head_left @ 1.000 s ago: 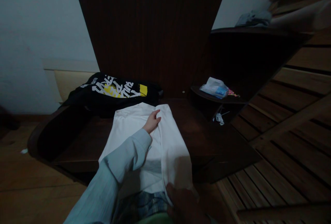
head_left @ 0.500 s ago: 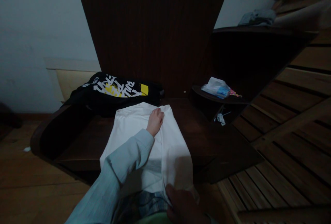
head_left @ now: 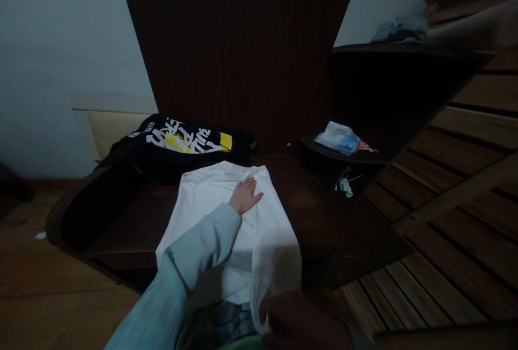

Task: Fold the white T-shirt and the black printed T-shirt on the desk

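With the left hand taken as the clock's centre, a small pale scrap (head_left: 41,235) is seen on the floor at nine o'clock. Nearer on that side, the curved end of a dark wooden bench (head_left: 121,226) is seen, and at ten o'clock a black garment (head_left: 190,142), printed in white and yellow, is heaped along its back. The white garment (head_left: 202,193) is spread over the bench, its far edge set just beside the black one and its near end brought past the front edge, toward plaid cloth (head_left: 234,320) at six o'clock. On its upper part the left hand (head_left: 245,197) is laid palm down, fingers extended and thumb held apart, with nothing grasped; its pale blue sleeve (head_left: 182,263) is stretched toward seven o'clock. At five o'clock the right hand (head_left: 301,315) is sunk in shadow, and the near edge of the white garment is held between its thumb and fingers. At two o'clock a plastic packet (head_left: 340,138) is set on a small shelf, with a crumpled scrap (head_left: 346,186) below it at three; farther out, slatted wood (head_left: 445,204) is seen.
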`<state>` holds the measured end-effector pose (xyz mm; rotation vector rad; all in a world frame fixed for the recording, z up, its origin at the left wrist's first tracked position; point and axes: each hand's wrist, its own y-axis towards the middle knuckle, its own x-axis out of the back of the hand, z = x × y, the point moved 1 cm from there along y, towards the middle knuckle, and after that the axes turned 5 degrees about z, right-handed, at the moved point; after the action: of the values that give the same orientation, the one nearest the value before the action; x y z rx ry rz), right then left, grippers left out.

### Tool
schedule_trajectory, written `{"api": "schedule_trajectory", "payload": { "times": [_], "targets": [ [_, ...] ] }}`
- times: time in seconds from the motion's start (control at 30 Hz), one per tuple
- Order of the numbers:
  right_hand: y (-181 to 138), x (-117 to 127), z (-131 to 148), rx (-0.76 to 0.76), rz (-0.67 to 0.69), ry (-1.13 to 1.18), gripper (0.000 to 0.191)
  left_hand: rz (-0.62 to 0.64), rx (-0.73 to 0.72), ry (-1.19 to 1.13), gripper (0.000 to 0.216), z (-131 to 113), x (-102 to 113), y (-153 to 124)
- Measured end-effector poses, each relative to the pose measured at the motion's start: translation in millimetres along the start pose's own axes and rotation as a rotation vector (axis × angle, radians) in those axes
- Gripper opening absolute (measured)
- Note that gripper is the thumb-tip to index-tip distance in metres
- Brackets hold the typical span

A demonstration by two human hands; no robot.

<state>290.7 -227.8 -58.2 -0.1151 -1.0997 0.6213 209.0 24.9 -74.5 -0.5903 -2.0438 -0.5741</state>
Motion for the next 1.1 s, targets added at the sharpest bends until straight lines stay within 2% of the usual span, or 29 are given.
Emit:
{"api": "schedule_trajectory", "payload": {
  "times": [0.07, 0.13, 0.2, 0.23, 0.27, 0.33, 0.43, 0.5, 0.6, 0.67, 0.77, 0.87, 1.0, 1.1],
  "targets": [
    [1.4, 41.8, -6.2, 0.052, -0.148, 0.056, 0.020, 0.008, 0.000, 0.020, 0.048, -0.7, 0.6, -0.8],
    [18.6, 84.5, -17.0, 0.074, -0.291, 0.089, 0.018, 0.005, -0.011, 0.036, 0.048, -1.0, 0.7, -1.4],
    [51.9, 121.9, -30.6, 0.085, -0.431, 0.130, 0.023, 0.008, -0.020, 0.055, 0.049, -0.7, 0.2, -1.7],
    [72.8, 137.6, -37.9, 0.099, -0.542, 0.144, 0.031, 0.008, -0.023, 0.060, 0.049, -0.4, -0.1, -1.7],
    [95.2, 150.6, -45.4, 0.101, -0.652, 0.158, 0.038, 0.005, -0.028, 0.060, 0.049, 0.0, -0.3, -1.7],
    [140.8, 168.0, -60.5, 0.115, -0.775, 0.208, 0.046, -0.017, -0.039, 0.048, 0.048, 0.5, 0.0, -1.5],
    [196.5, 175.7, -82.0, 0.131, -0.806, 0.345, 0.046, -0.083, -0.094, 0.029, 0.043, -0.6, 3.6, -2.1],
    [218.7, 173.0, -94.0, 0.111, -0.821, 0.419, 0.037, -0.193, -0.096, 0.023, 0.037, -1.5, 8.2, -3.1],
    [231.5, 166.2, -106.5, 0.073, -0.830, 0.483, 0.027, -0.397, 0.082, -0.006, 0.030, 0.6, 15.1, -4.5],
    [231.8, 163.6, -111.4, 0.077, -0.859, 0.469, 0.026, -0.447, 0.217, -0.069, 0.029, 4.2, 17.1, -4.4],
    [229.0, 163.1, -117.1, 0.058, -0.976, 0.424, 0.031, -0.412, 0.260, -0.240, 0.033, 8.7, 17.1, -3.1],
    [227.8, 163.4, -123.1, -0.026, -1.024, 0.400, 0.034, -0.341, 0.183, -0.348, 0.034, 10.1, 16.2, -2.0],
    [226.3, 164.7, -129.0, -0.069, -0.970, 0.329, 0.026, -0.267, 0.086, -0.302, 0.030, 12.7, 13.6, -0.2],
    [221.9, 168.4, -128.6, -0.035, -1.021, 0.281, 0.021, -0.268, 0.043, -0.250, 0.034, 16.8, 9.6, 2.1]
  ]
}}
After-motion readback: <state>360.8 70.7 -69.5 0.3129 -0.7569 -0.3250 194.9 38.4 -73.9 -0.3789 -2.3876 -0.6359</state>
